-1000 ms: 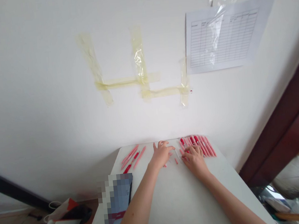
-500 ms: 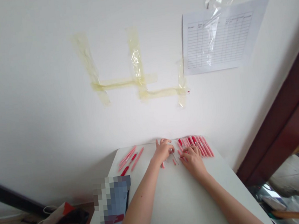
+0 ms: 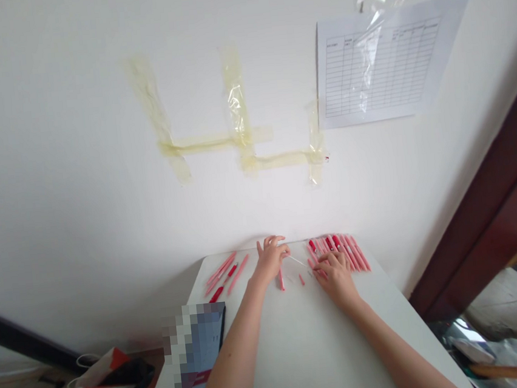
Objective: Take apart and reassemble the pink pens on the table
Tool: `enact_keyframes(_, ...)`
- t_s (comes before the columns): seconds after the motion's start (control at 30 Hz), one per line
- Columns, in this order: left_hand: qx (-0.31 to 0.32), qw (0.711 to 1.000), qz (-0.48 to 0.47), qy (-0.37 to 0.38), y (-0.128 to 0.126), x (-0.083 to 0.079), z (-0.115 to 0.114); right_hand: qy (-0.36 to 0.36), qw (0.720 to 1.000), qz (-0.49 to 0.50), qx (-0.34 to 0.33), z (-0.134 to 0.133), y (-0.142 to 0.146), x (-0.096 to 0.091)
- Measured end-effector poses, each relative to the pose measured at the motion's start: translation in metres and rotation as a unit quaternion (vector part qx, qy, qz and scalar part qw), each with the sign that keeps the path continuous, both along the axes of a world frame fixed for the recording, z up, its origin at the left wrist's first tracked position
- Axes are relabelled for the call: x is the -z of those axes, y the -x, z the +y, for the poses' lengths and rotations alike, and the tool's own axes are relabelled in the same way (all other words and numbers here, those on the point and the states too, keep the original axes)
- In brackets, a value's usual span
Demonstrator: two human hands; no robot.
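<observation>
My left hand (image 3: 271, 258) pinches one end of a thin whitish pen refill (image 3: 298, 261) between thumb and forefinger, its other fingers raised. The refill slants down to the fingertips of my right hand (image 3: 338, 275). Those fingertips are pinched close to its far end; what exactly they grip is too small to tell. A pink pen barrel (image 3: 310, 264) shows at the right fingers, partly hidden. Below my left hand lies a pink pen part (image 3: 282, 280), and a short pink piece (image 3: 301, 279) lies between the hands.
A row of pink and red pens (image 3: 349, 252) lies at the table's back right. More pink pens (image 3: 238, 275) and a red pen (image 3: 216, 294) lie at the left. A partly blurred tablet-like device (image 3: 203, 339) rests on the white table (image 3: 310, 347). The wall rises directly behind.
My left hand has moved left and slightly back, swinging the refill from steep to a flatter slant towards my right hand. The right hand has hardly moved.
</observation>
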State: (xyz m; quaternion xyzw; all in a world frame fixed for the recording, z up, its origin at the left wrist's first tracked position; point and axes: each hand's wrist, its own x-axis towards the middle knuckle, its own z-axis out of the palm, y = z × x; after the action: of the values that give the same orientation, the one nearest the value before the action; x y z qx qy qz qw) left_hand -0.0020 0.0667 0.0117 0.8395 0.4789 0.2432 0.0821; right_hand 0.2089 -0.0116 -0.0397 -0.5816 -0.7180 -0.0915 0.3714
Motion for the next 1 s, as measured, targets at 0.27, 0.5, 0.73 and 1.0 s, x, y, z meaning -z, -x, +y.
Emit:
enact_keyframes(0.27, -0.104, 0.991, -0.007, -0.078, 0.024, -0.001, -0.036, 0.004, 1.000, -0.005, -0.015, -0.001, 0.006, 0.002)
enact_keyframes(0.5, -0.146, 0.984, -0.025, -0.101, 0.029, 0.006, -0.057, 0.012, 1.000, -0.007, -0.018, -0.001, 0.008, 0.002)
enact_keyframes(0.73, -0.152, 0.984, -0.041, -0.089, 0.024, 0.019, -0.059, 0.010, 1.000, -0.019, -0.011, 0.000, 0.011, 0.002)
enact_keyframes(1.0, -0.134, 0.983, -0.068, -0.105, 0.019, 0.028, -0.060, -0.021, 1.000, -0.022, -0.001, 0.004, 0.006, 0.004)
